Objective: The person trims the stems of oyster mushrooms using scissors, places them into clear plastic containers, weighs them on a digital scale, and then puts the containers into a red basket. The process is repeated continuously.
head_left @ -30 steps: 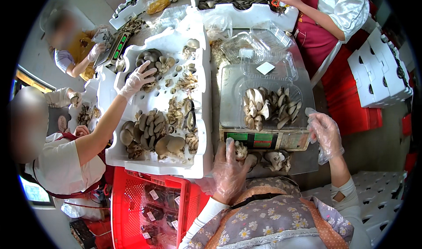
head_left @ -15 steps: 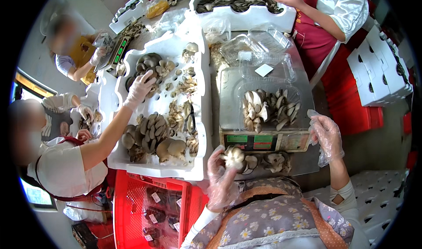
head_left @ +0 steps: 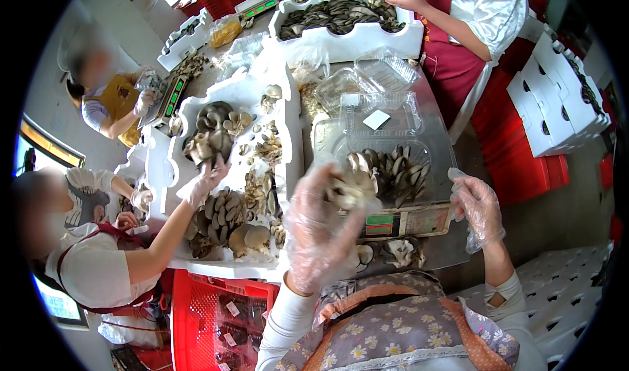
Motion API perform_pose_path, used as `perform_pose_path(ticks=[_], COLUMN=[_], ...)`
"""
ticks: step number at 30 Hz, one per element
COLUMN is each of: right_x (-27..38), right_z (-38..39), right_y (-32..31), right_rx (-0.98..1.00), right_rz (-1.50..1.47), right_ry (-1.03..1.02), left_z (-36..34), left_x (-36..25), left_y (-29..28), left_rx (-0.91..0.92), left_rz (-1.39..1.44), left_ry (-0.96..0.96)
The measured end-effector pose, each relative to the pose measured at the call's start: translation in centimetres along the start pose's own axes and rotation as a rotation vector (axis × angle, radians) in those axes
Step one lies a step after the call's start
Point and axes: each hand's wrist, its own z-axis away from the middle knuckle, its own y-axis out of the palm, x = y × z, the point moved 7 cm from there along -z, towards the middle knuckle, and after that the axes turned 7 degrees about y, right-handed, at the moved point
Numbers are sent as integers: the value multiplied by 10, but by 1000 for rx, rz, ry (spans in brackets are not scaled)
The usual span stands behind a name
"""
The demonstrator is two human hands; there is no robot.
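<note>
My left hand (head_left: 321,230), in a clear plastic glove, holds an oyster mushroom cluster (head_left: 354,186) over the front left of a weighing scale (head_left: 426,220). The cluster and fingertips are blurred by motion. On the scale's metal plate sits an open clear plastic box (head_left: 429,168) with its lid (head_left: 400,106) folded back; grey oyster mushrooms (head_left: 403,178) fill part of it, and my left hand hides its left side. My right hand (head_left: 478,210), also gloved, hovers just right of the scale, fingers loosely bent and apart, holding nothing visible. More mushrooms (head_left: 403,252) lie in front of the scale.
A white foam crate (head_left: 291,142) of mushrooms stands left; a co-worker's gloved hand (head_left: 206,181) grips a cluster in it. Below is a red basket (head_left: 190,318) of packed boxes. Empty clear boxes (head_left: 344,89) lie behind the scale. Other people work left and far right.
My left hand has risen and moved forward with the mushroom cluster, from before the scale to over its edge. The co-worker's hand in the crate now grips a cluster. The view has shifted slightly.
</note>
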Motion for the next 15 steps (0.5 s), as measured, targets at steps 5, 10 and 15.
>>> perform_pose_path(ticks=[5, 10, 15], right_x=[4, 67, 79], right_z=[7, 40, 45], right_y=[-9, 30, 51], right_rx=[-96, -70, -98], right_rz=[156, 403, 562], right_ry=[-136, -568, -757], left_z=[-2, -6, 1], left_x=[-28, -17, -4], left_y=[55, 71, 78], left_rx=[330, 279, 345], left_rz=[-127, -175, -409], left_ry=[192, 251, 263])
